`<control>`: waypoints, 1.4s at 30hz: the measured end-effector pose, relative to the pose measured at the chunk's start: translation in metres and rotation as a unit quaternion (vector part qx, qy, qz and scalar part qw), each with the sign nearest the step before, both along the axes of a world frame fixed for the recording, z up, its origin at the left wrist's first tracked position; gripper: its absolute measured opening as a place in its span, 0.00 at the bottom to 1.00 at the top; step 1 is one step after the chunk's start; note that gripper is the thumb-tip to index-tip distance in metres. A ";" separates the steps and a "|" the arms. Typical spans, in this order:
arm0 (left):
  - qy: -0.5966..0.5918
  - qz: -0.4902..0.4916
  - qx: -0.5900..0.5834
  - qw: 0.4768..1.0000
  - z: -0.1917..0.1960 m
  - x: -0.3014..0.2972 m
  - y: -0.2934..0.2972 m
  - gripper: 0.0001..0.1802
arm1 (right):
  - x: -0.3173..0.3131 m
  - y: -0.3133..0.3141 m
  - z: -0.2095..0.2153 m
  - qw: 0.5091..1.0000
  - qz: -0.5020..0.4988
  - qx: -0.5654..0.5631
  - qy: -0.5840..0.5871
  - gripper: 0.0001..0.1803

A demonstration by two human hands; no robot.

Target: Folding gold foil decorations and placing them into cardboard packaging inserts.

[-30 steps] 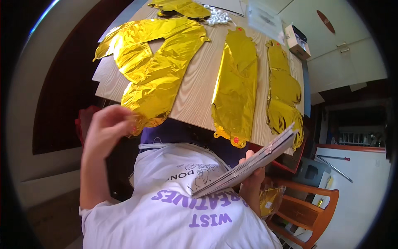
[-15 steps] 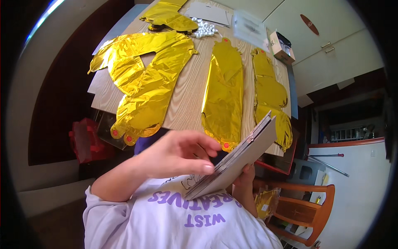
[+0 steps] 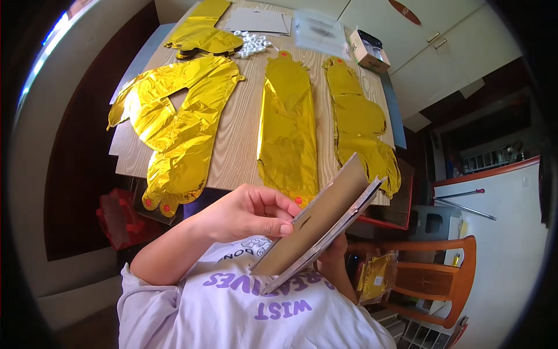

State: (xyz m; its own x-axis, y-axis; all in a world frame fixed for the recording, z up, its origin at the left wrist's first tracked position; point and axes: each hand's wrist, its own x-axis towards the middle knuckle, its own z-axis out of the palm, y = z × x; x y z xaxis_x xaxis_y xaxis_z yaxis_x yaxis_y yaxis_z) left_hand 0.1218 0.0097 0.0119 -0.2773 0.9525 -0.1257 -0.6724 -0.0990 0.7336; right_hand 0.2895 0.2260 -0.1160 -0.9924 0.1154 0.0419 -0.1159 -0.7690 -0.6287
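A flat stack of grey-brown cardboard sheets (image 3: 317, 224) is held tilted in front of the person's chest, its upper corner rising toward the near edge of the light wooden table (image 3: 238, 139) and its lower end over the white shirt with purple lettering (image 3: 256, 302). The left hand (image 3: 247, 212) lies against the top sheet's left edge, fingers curled and the thumb pressed flat on the face of the card, so it pinches the front sheet. The right hand (image 3: 334, 250) is mostly hidden behind the stack; only a few fingers show under its lower edge, closed around the back and bearing the pack from beneath

Beyond the stack, flat on the table, lie uninflated gold foil balloons: a large wide one (image 3: 174, 128) on the left whose end hangs over the near table edge, a long narrow one (image 3: 288, 128) in the middle, and a curved one (image 3: 360, 128) on the right, its lower end drooping past the edge just beside the top corner of the cards. A further folded gold foil piece (image 3: 203, 35) lies at the far end, with a small heap of white round bits (image 3: 253, 43) just beside it, some white paper sheets (image 3: 258, 20) and a small open cardboard box (image 3: 367, 51) near the far right corner. A wooden chair (image 3: 433, 276) stands to the lower right, a packet with gold contents (image 3: 376, 276) near it, behind the right forearm
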 end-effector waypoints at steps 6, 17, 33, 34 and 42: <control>0.069 0.071 -0.064 0.993 -0.002 0.000 0.002 0.12 | 0.005 0.002 -0.007 0.999 -0.018 0.016 -0.028 0.39; 0.384 0.142 -0.250 0.877 0.022 0.012 0.005 0.11 | 0.001 -0.008 0.012 0.994 -0.050 -0.023 -0.094 0.35; -0.126 0.024 0.037 0.991 -0.037 -0.004 -0.002 0.11 | 0.001 -0.007 -0.006 0.991 -0.007 -0.108 -0.072 0.33; -0.130 0.023 0.040 0.990 -0.039 -0.003 -0.001 0.11 | 0.001 -0.007 -0.007 0.991 -0.008 -0.110 -0.073 0.33; -0.150 0.017 0.051 0.987 -0.048 -0.004 0.002 0.10 | 0.001 -0.009 -0.012 0.992 -0.008 -0.110 -0.057 0.33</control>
